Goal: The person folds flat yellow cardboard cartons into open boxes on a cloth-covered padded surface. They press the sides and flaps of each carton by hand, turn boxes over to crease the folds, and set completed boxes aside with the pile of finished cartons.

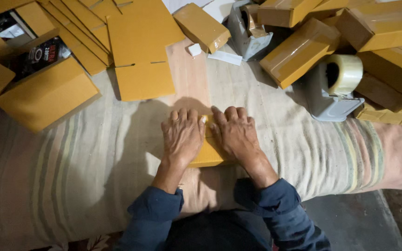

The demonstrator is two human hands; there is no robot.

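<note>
Striped, faded cloth-covered surface (70,186) fills most of the view, running left to right, pale with green and pink bands.

Heap of closed mustard-yellow cardboard boxes (387,28) at the upper right, some shiny with clear tape; one lies slanted near centre top (202,27).

Stack of flat, unfolded yellow cardboard blanks (140,46) at upper left-centre, with one folded yellow box (47,95) nearer the left edge and a dark printed product pack (38,56) just behind it.

Two grey desktop tape dispensers: one with a clear tape roll (333,86) right of the hands, one farther back at top centre (247,28).

Small yellow cardboard box (208,155) lies directly under both hands, at the near edge of the surface in front of the person's body. Mostly hidden; only a strip between the hands and its near edge show. Long axis seems to run away from the person, roughly along the forearms (can't be certain, too much is covered).

Left hand (182,137) lies flat, palm down, fingers extended and close together, pressing on the left half of the box top; not gripping anything as far as visible. Right hand (236,135) same posture on the right half, angled slightly inward, fingers flat. A small whitish bit (204,120) shows between the fingertips at the far end (tape or a label, can't tell).

Key relation: box is centred between the two hands, neither nearer, both touching it from above. The dispenser with the roll is nearer the right hand, well apart from the left.
</note>
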